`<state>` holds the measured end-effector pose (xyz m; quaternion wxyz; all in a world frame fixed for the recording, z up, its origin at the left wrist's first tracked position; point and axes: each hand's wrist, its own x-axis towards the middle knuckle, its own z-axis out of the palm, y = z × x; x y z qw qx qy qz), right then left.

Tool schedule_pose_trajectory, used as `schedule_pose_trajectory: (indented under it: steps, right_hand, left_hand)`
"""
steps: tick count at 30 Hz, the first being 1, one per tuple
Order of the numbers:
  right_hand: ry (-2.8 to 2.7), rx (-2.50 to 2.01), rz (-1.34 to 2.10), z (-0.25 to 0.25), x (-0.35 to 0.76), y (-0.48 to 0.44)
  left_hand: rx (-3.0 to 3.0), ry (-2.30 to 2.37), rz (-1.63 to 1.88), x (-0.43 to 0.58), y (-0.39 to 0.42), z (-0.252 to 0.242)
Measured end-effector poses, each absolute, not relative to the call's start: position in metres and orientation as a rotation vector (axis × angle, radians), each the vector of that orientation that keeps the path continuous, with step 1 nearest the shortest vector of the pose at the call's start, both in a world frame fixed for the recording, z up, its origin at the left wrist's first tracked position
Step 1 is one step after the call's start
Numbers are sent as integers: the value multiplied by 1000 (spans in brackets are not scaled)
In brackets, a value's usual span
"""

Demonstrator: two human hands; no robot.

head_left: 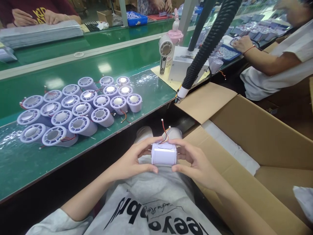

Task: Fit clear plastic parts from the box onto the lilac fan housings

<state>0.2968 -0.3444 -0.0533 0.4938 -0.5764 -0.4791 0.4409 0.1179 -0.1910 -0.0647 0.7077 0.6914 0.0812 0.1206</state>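
Observation:
Above my lap I hold a lilac cylindrical fan housing [163, 154] on its side between both hands. Thin red, black and yellow wires [166, 133] with small white connectors stick up from its far side. My left hand [141, 156] grips the left end, thumb below and fingers above. At the right end my right hand [190, 158] grips it in the same way. The fingertips partly cover both end faces. Left of my hands, several similar lilac fan housings [61, 116] stand grouped on the green workbench [80, 153], most with round silver centres facing up.
An open cardboard box [232, 137] stands at my right. A black corrugated hose [210, 45] hangs down beside a white metal box [181, 65]. A handheld fan [165, 49] stands near it. Co-workers sit across the bench and at far right, one beside a blue basket [228, 54].

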Motion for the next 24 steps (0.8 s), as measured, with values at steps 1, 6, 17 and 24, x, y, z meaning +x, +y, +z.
schedule_pose_trajectory:
  steps: [1,6,17,24]
  right_hand:
    - [-1167,-1396,1057,-53,296,-345]
    - [-1175,-1383,1028,-50,292,-348]
    - [-1137,-1358,1039,-52,289,-348]
    - [-1162,-1352,889,-69,298,-337]
  left_hand:
    - [1539,176,274,117,-192,-64]
    - [1529,180,256,113,-194,-64]
    - [1552,191,249,110,-195,-61]
    - [1396,202,281,132,-188,-73]
